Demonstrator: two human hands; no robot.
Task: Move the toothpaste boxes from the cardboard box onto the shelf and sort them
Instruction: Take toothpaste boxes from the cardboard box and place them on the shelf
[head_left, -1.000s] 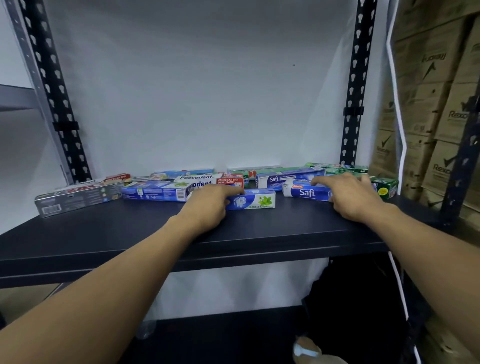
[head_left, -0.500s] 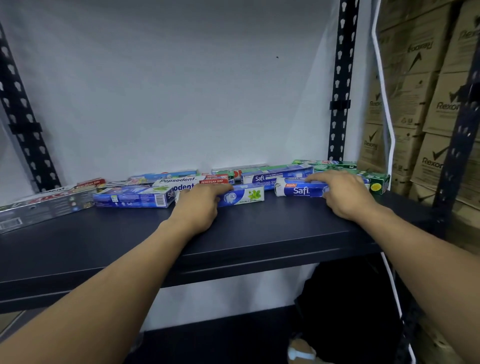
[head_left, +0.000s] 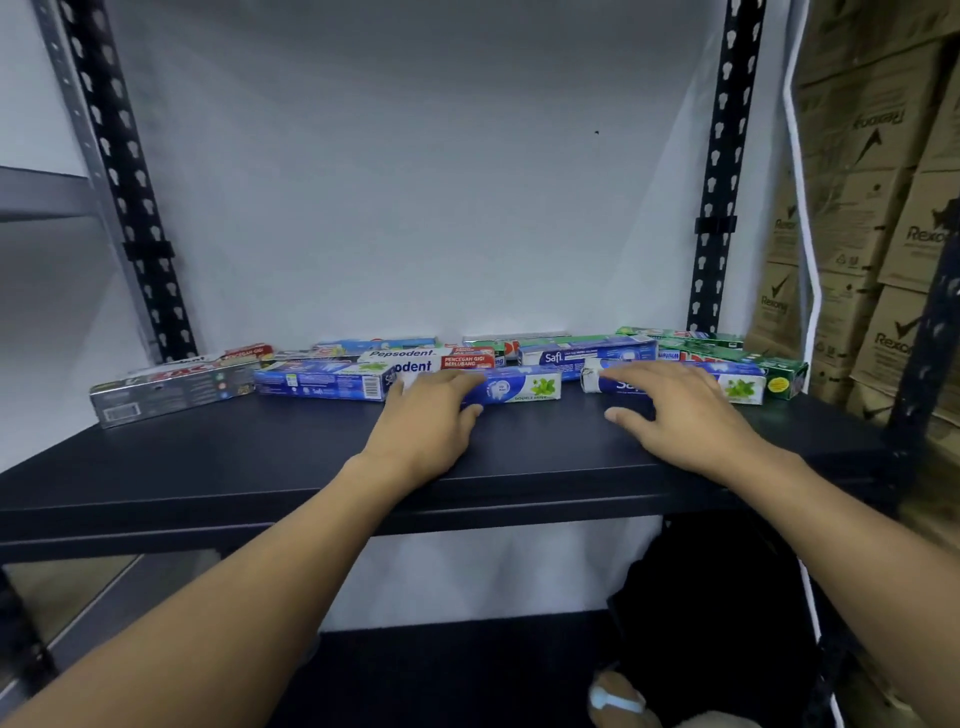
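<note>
Two bare forearms reach forward over the front edge of the black shelf (head_left: 234, 467). The left hand (head_left: 423, 423) holds a blue mint box (head_left: 524, 388), with its fingers laid over the top of the left end and its thumb against the front face. The right hand (head_left: 685, 410) is relaxed, its fingers spread flat on a second blue box (head_left: 745, 387) and its thumb on the shelf just in front.

Half a second ago the right hand sat further along its box and the whole "Safi" name showed. Now the hand covers part of the name, and the leaf-printed right end is bare. The left hand has kept its hold.

Four blue boxes show: one under each hand, one (head_left: 322, 382) just left of the left hand, and one (head_left: 587, 353) behind, between the hands. One dark box (head_left: 171, 397) lies furthest left. One white Pepsodent box (head_left: 410, 356) lies just beyond the left hand. At least three green boxes (head_left: 782, 378) lie beyond the right hand. The back row is too crowded to count.

Every box lies flat with its long axis left to right along the shelf. The leaf ends of both handled boxes point right. Brown cartons (head_left: 883, 208) stand stacked well right of the right hand.
</note>
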